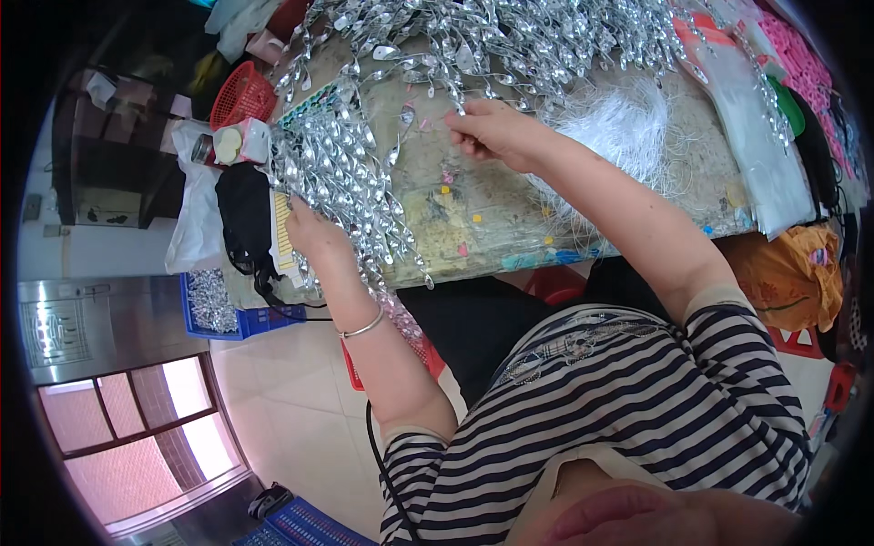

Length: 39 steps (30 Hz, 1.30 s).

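Observation:
My right hand (496, 136) is closed over the middle of the table, its thumb and forefinger pinched at the tip of a strand of silver twisted, leaf-like beads (451, 77). That strand hangs from a big heap of similar silver strands (546, 41) at the far side. At the left edge my left hand (319, 238) rests against a second bunch of silver bead strands (328, 155). Its fingers look drawn together, and what they hold is hidden. Right beside them lies a yellow-and-white striped card (282, 227), next to a black cloth bag (244, 218).
Loose clear threads (619, 136) spread right of centre on the worn table (437, 227). Clear plastic bags (756, 155) hang over its right edge. A red basket (244, 96) stands at the back left. Below left is a blue crate (214, 305) of silver pieces; an orange bag (792, 273) sits right.

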Each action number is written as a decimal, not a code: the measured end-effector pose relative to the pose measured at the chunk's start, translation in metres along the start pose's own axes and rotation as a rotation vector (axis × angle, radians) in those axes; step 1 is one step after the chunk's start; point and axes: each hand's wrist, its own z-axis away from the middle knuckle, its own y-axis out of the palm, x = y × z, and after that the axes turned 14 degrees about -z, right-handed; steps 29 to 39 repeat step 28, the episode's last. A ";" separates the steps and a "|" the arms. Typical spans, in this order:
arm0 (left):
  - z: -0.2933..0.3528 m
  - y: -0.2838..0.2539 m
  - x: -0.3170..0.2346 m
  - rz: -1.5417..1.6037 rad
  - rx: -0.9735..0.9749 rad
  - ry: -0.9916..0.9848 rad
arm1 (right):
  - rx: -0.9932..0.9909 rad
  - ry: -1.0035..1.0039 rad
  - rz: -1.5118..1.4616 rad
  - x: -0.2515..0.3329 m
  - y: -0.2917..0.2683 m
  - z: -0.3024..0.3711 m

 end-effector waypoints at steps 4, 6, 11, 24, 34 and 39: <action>0.006 -0.013 -0.011 -0.060 -0.005 0.100 | 0.011 0.046 -0.024 0.002 -0.004 0.035; 0.013 -0.014 -0.012 -0.049 -0.076 0.107 | 0.071 0.061 0.030 -0.003 -0.007 0.066; 0.031 -0.038 -0.084 0.620 0.100 0.053 | 0.129 0.061 0.138 -0.015 -0.008 0.143; 0.057 -0.101 -0.131 1.523 0.441 -0.288 | 0.127 -0.207 0.693 -0.056 -0.045 0.174; 0.090 -0.099 -0.103 1.336 0.731 -0.217 | -0.061 -0.404 0.888 -0.034 -0.084 0.146; 0.090 -0.099 -0.103 1.336 0.731 -0.217 | -0.061 -0.404 0.888 -0.034 -0.084 0.146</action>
